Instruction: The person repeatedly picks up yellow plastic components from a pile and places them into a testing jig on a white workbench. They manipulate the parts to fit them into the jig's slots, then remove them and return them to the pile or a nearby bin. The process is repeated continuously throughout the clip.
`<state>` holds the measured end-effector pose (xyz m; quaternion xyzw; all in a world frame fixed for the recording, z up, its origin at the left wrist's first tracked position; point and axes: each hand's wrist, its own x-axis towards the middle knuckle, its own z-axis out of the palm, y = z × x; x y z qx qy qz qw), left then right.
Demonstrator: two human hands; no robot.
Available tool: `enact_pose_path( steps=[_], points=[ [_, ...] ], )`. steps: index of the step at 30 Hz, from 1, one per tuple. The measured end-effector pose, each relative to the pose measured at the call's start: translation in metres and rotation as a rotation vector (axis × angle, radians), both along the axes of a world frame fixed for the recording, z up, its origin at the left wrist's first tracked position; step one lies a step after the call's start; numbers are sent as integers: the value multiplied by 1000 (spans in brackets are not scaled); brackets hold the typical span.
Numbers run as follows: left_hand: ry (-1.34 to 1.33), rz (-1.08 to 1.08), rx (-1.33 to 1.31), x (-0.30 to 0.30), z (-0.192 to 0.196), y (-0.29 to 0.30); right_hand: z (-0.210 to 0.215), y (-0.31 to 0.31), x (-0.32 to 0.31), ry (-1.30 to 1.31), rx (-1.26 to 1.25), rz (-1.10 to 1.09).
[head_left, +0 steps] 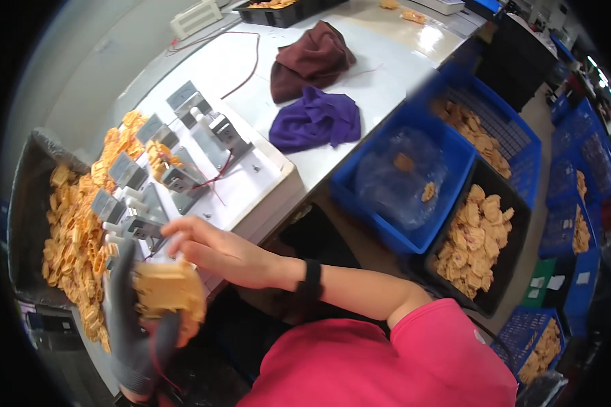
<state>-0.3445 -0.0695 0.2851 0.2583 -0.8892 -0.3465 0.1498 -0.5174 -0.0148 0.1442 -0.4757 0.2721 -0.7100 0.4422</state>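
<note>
My left hand (pixel 125 325), in a grey glove, grips a yellow moulded plastic part (pixel 166 288) at the lower left; the thumb lies across its lower side. Just above, my bare right hand (pixel 217 254) reaches over the part with fingers extended and somewhat apart, and I see nothing in them. Its fingertips are beside a small metal clamp fixture (pixel 142 224) on a white board (pixel 251 197). Other fixtures stand in a row behind, one with a yellow part (pixel 159 157) in it. A thin red wire (pixel 156 353) hangs by the gloved hand.
Yellow parts (pixel 75 237) heap up along the left, spilling from a dark bin (pixel 24 203). Brown cloth (pixel 312 57) and purple cloth (pixel 316 121) lie on the table. At right stand a blue crate (pixel 360 197) with clear plastic and a black crate (pixel 516 254) of tan parts.
</note>
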Motion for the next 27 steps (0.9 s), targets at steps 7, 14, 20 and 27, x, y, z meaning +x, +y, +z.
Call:
enact_pose_path(
  steps=[7, 14, 20, 27],
  points=[
    [-64, -148, 228, -38, -29, 4, -10, 77, -15, 17, 247, -1],
    [-102, -240, 215, -28, -47, -6, 11, 73, -13, 168, 406, -43],
    [-77, -289, 99, -6, -46, -20, 7, 58, -4, 359, 355, -122],
    [-67, -339, 186, -3, -60, -21, 0, 67, -8, 289, 485, -89]
  ],
)
